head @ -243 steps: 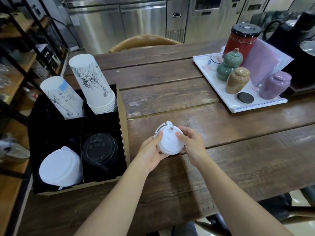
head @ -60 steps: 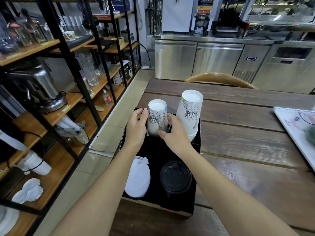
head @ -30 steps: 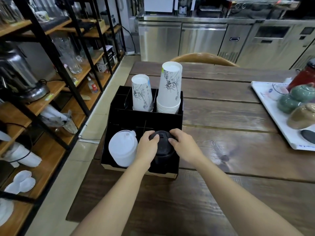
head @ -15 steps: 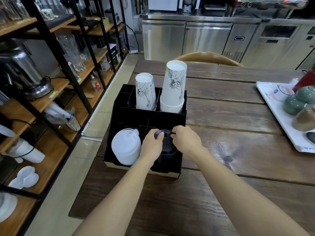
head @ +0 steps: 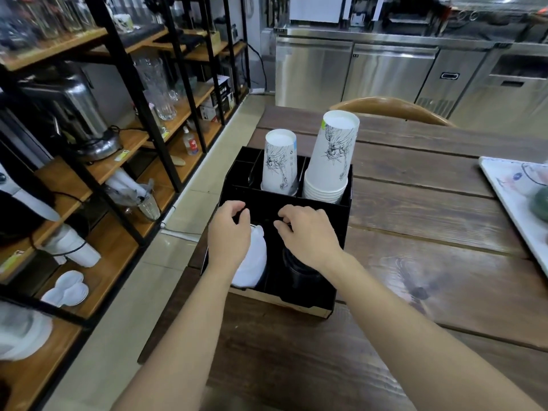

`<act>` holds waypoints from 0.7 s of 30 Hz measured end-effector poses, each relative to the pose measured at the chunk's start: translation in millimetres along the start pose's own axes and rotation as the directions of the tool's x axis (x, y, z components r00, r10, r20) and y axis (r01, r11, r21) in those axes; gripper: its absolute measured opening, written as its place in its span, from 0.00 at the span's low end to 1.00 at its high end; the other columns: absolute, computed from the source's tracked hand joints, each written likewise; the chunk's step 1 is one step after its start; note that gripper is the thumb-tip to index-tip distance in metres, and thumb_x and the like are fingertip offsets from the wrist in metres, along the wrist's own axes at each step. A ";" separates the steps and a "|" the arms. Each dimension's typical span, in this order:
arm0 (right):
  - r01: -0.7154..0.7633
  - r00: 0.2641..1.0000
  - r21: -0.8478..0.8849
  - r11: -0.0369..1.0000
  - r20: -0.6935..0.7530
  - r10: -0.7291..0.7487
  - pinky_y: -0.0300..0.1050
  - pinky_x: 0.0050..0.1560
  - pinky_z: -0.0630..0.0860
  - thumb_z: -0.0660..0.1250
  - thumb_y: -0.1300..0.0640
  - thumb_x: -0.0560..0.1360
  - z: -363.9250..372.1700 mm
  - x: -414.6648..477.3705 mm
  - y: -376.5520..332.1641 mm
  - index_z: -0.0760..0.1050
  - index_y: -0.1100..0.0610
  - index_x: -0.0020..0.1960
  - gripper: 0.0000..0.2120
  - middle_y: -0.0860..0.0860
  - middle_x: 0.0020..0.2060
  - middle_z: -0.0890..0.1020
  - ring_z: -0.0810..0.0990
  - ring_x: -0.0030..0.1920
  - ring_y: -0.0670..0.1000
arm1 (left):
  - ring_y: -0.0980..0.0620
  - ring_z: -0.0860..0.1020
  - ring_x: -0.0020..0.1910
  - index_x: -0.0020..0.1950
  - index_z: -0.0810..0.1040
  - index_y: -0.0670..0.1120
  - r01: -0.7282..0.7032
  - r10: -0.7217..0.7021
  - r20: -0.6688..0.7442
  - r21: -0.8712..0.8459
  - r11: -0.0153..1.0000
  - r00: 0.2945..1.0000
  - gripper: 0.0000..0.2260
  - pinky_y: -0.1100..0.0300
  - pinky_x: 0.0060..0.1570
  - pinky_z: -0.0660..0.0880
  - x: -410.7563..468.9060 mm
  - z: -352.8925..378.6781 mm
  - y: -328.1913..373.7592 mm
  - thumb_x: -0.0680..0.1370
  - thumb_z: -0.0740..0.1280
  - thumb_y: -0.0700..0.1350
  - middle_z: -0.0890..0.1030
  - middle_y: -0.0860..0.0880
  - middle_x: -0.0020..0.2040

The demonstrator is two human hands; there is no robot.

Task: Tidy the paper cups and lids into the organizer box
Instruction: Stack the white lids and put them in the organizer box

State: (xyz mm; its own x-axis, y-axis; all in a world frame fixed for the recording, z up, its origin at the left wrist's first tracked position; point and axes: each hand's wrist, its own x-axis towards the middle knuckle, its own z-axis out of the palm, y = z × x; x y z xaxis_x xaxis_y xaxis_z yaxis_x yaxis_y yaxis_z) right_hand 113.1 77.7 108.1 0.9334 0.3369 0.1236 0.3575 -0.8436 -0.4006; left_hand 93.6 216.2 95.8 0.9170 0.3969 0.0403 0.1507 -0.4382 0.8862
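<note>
Head view, only one on offer. Black organizer box (head: 341, 238) at left edge of wooden bench (head: 415, 221), near the drop to the floor. Rear compartments: short stack of paper cups (head: 280, 161) upside down at left, taller stack of paper cups (head: 330, 155) beside it at right, both upright and seated. Front compartments: white lids (head: 252, 262) at left, black lids (head: 299, 271) at right, largely hidden under the wrists. Risks, as a judgement: a knock from a rising wrist or knuckle against the tall stack, enough to tip it out of its slot; a shove on the box toward the bench edge, given how close it sits; lids left crooked if pressed unevenly. Left hand (head: 229, 232) hovering over the white lids, fingers loosely curled, half open, nothing gripped; contact with the lids beneath not certain. Right hand (head: 308, 232) over the black lids, fingers bent and spread, also empty; fingertips close to the central divider, touching or not cannot tell. Task looks close to finished: all four lots in their compartments.
</note>
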 end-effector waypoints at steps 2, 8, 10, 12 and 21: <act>0.032 0.998 -0.060 0.998 0.064 -0.028 0.50 0.55 0.63 0.57 0.50 0.79 14.9 3.4 -8.8 0.75 0.57 0.55 0.14 0.54 0.48 0.83 0.77 0.53 0.58 | 0.50 0.72 0.64 0.64 0.72 0.45 0.086 -0.086 0.012 0.027 0.996 0.996 0.14 0.56 0.61 0.69 3.3 -5.8 -17.3 0.80 0.59 0.44 0.76 0.48 0.64; 0.069 0.981 -0.175 0.982 0.192 -0.034 0.51 0.56 0.61 0.52 0.49 0.80 36.8 5.8 -18.5 0.68 0.57 0.44 0.13 0.55 0.42 0.80 0.77 0.48 0.57 | 0.46 0.72 0.59 0.68 0.68 0.43 0.218 -0.229 0.129 0.095 0.971 0.965 0.18 0.52 0.55 0.71 0.3 -5.1 -40.8 0.79 0.60 0.47 0.75 0.46 0.61; 0.068 0.978 -0.201 0.977 0.208 -0.025 0.51 0.56 0.61 0.51 0.49 0.80 40.4 7.7 -19.0 0.68 0.57 0.45 0.14 0.56 0.44 0.81 0.77 0.49 0.57 | 0.46 0.75 0.53 0.61 0.73 0.43 0.263 -0.265 0.124 0.035 0.964 0.956 0.14 0.54 0.48 0.71 -0.1 -4.6 -43.3 0.78 0.61 0.48 0.77 0.48 0.53; 0.068 0.974 -0.242 0.968 0.228 -0.011 0.52 0.57 0.61 0.53 0.52 0.80 42.3 9.6 -17.7 0.71 0.59 0.50 0.12 0.56 0.47 0.81 0.76 0.52 0.57 | 0.45 0.77 0.52 0.56 0.76 0.45 0.261 -0.262 0.135 0.026 0.965 0.956 0.14 0.51 0.48 0.73 -1.7 -3.4 -44.8 0.76 0.63 0.51 0.80 0.47 0.51; 0.038 0.978 -0.200 0.979 0.207 0.004 0.55 0.63 0.57 0.54 0.56 0.79 47.7 10.8 -13.8 0.73 0.59 0.53 0.11 0.55 0.48 0.81 0.74 0.57 0.56 | 0.47 0.72 0.57 0.65 0.71 0.44 0.303 -0.298 0.090 -0.042 0.952 0.950 0.18 0.57 0.53 0.66 0.1 0.5 -45.7 0.81 0.53 0.51 0.75 0.46 0.60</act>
State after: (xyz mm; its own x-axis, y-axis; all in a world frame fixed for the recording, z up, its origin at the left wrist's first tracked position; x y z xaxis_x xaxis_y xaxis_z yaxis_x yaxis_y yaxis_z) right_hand 116.7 112.9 71.7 0.9084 0.4123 -0.0687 0.3915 -0.8968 -0.2061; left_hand 87.0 235.9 55.1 0.8595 0.4354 -0.2676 0.4057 -0.2628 0.8754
